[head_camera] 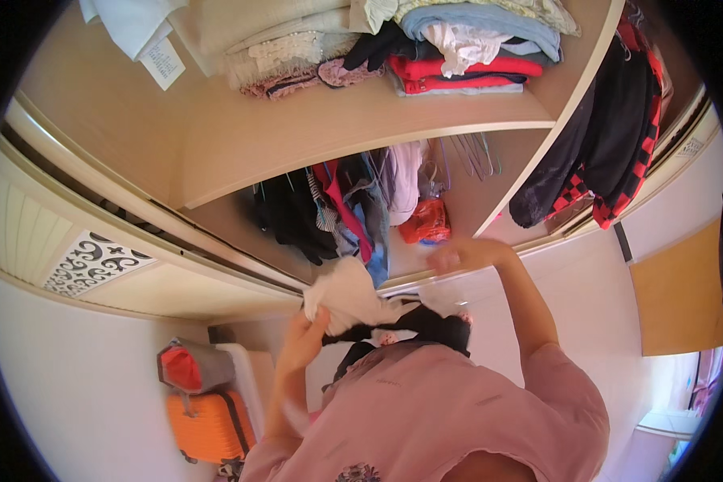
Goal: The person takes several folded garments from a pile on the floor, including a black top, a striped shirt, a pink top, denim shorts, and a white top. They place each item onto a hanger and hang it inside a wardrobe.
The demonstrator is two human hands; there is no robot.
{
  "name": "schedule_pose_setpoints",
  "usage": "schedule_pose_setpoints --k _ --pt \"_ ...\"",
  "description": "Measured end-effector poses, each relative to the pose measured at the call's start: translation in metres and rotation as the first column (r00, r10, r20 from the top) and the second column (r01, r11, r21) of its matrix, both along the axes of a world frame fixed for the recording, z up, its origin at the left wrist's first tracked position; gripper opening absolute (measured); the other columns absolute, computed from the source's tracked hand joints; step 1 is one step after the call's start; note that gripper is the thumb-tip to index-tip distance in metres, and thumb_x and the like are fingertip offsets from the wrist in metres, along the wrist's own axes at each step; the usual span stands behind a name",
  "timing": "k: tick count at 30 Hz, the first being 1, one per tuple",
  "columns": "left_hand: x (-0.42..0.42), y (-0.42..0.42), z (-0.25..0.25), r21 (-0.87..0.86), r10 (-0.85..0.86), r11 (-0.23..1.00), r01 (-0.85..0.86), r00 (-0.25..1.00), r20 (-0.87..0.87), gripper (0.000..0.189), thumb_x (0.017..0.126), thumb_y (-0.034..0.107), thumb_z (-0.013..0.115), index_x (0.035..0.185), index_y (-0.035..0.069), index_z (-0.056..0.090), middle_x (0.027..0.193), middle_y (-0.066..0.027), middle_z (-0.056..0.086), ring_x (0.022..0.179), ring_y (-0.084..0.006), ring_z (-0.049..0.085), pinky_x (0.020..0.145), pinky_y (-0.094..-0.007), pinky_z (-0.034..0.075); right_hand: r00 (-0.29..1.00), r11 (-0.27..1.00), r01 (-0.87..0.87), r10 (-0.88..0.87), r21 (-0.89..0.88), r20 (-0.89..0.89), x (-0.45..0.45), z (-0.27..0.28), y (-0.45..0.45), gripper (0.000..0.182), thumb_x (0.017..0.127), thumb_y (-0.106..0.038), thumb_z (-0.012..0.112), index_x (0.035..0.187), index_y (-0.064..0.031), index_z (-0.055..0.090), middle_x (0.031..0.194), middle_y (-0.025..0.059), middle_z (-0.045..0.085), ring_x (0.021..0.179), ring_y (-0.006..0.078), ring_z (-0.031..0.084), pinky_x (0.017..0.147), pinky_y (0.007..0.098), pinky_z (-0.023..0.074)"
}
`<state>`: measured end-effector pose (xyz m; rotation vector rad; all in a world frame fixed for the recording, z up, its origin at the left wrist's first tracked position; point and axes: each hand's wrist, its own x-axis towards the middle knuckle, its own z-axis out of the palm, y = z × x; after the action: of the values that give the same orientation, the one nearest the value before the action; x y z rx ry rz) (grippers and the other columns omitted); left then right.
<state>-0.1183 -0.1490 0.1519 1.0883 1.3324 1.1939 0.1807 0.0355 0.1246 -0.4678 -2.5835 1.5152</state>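
Note:
My left hand (304, 336) grips a cream-white piece of cloth (350, 294) by its edge, its fingers and thumb closed on the fabric. The cloth hangs in loose folds in front of my body, before the wardrobe's lower opening. To the right, my right hand (471, 255) is raised and blurred by motion, apart from the cloth. Whether its fingers hold anything is not clear. Just past that hand, a red plastic bag (426, 222) sits on the wardrobe floor. Several hanging clothes (343, 205), dark, striped, pink and denim, are beyond the cloth.
Folded clothes (470, 51) and beige textiles (295, 51) are stacked on the wardrobe shelf (361, 120). Bare hangers (473, 155) hang below. Black and red-checked garments (614, 126) hang at right. Sliding doors (175, 277) stand at left, near an orange suitcase (208, 425).

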Motion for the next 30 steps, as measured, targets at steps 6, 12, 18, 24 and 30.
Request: schedule_pose_setpoints --k 6,12,18,24,30 --pt "0.007 -0.022 0.016 -0.154 -0.121 0.982 0.105 0.988 -0.095 0.027 0.088 0.025 0.044 0.090 0.002 0.056 0.077 0.0061 0.050 0.072 -0.0040 0.042 0.063 -0.0218 0.037 0.515 0.550 0.685 -0.829 -0.478 -0.217 -0.112 -0.076 0.172 0.020 0.077 0.000 0.050 0.096 0.0014 0.055 0.080 0.0083 0.059 0.069 0.0129 0.056 0.062 0.0244 0.0463" --pt "0.000 -0.065 0.007 -0.161 0.215 0.964 -0.211 0.977 0.007 0.026 0.087 0.024 0.045 0.090 0.000 0.056 0.076 0.0050 0.050 0.071 -0.0052 0.042 0.061 -0.0222 0.036 0.366 0.361 0.799 -0.926 0.480 0.087 -0.184 -0.104 0.231 0.016 0.079 -0.015 0.053 0.085 -0.0007 0.056 0.071 0.0065 0.057 0.061 0.0099 0.052 0.054 0.0230 0.0423" --pt "0.007 -0.072 0.019 -0.202 0.572 0.806 -0.557 0.820 0.022 0.028 0.086 0.029 0.047 0.088 0.004 0.058 0.069 0.0039 0.052 0.060 -0.0054 0.045 0.051 -0.0202 0.034 0.325 0.336 0.810 -0.940 0.481 0.110 -0.162 -0.104 0.250 0.020 0.079 -0.021 0.053 0.080 -0.0012 0.056 0.067 0.0051 0.055 0.058 0.0096 0.050 0.050 0.0231 0.0395" --pt "-0.012 -0.068 0.014 -0.246 0.582 0.788 -0.565 0.813 -0.002 0.028 0.085 0.033 0.047 0.088 0.006 0.056 0.068 0.0020 0.049 0.056 -0.0050 0.040 0.048 -0.0203 0.028 0.286 0.277 0.913 -0.958 0.300 0.013 -0.118 -0.081 0.252 0.025 0.080 -0.026 0.053 0.076 -0.0016 0.055 0.063 0.0038 0.053 0.054 0.0092 0.047 0.047 0.0231 0.0367" --pt "-0.023 -0.054 0.015 -0.214 0.473 0.871 -0.443 0.874 0.113 0.036 0.088 0.025 0.043 0.111 -0.003 0.047 0.105 -0.0080 0.053 0.094 -0.0149 0.050 0.080 -0.0278 0.039 0.283 0.285 0.957 -0.959 -0.059 -0.035 -0.079 -0.060 0.221 0.031 0.080 -0.032 0.053 0.071 -0.0021 0.055 0.059 0.0024 0.051 0.050 0.0089 0.045 0.044 0.0232 0.0339"
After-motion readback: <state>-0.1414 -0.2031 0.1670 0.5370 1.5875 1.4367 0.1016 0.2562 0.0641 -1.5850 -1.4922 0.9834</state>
